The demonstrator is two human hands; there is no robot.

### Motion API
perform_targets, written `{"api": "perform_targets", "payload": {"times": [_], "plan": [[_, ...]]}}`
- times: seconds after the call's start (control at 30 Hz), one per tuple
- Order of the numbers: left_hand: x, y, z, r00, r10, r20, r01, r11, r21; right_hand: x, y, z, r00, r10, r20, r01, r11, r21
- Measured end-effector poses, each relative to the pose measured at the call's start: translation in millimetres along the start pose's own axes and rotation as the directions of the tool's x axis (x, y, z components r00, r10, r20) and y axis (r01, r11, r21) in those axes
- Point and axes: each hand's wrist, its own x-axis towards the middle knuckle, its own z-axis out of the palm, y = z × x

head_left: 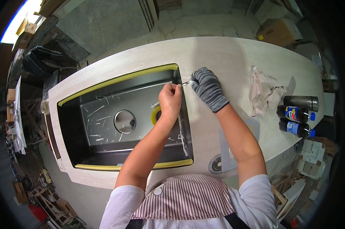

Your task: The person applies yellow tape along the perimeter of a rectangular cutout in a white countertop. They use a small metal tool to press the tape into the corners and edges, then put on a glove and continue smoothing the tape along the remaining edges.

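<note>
Both of my hands meet over the right far corner of a dark sink (pixel 103 133) set in a pale countertop (pixel 206 126). My bare left hand (pixel 170 100) is closed in a pinch above the sink's right edge. In a grey knitted glove, my right hand (pixel 207 87) is closed just right of that edge. Between the fingertips shows a small thin piece (pixel 185 83), partly dark and partly whitish, too small to name. Yellow masking tape (pixel 119 84) lines the sink's far edge, and more runs along the near edge. Partly behind my left forearm sits a yellow tape roll (pixel 155 115).
Whitish scraps (pixel 96 135) lie around the drain (pixel 124 121). On the countertop's right are a crumpled rag (pixel 264 91), a dark cylinder (pixel 301 103) and two dark drink bottles (pixel 294 113). A grey disc (pixel 216 164) lies near the front edge. Cardboard boxes (pixel 277 32) stand beyond.
</note>
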Motion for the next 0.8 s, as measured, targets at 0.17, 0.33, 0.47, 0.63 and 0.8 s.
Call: {"api": "perform_targets", "payload": {"times": [0.17,0.33,0.47,0.63,0.8], "plan": [[-10.1,4.7,-3.5,1.000,-0.011,0.014,0.011,1.000,-0.010,-9.6,-4.7,-2.4,1.000,0.011,0.006,-0.011,1.000,-0.014],[-18.1,1.5,-5.6,1.000,0.011,0.022,-0.011,1.000,0.007,-19.2,-4.2,-1.7,1.000,0.002,0.003,-0.002,1.000,-0.017],[-22.8,-2.1,-6.4,1.000,0.009,0.027,-0.008,1.000,-0.004,-24.5,-9.0,-5.0,1.000,0.004,0.006,-0.004,1.000,-0.013],[-31.5,0.4,-9.4,0.999,0.021,0.028,-0.022,1.000,0.016,-31.3,-13.6,-9.1,1.000,0.006,0.010,-0.006,1.000,-0.009],[-40.1,-3.6,-10.8,0.999,0.005,0.047,-0.006,1.000,0.003,-38.3,-14.2,-10.4,0.999,0.012,0.040,-0.011,0.999,-0.033]]}}
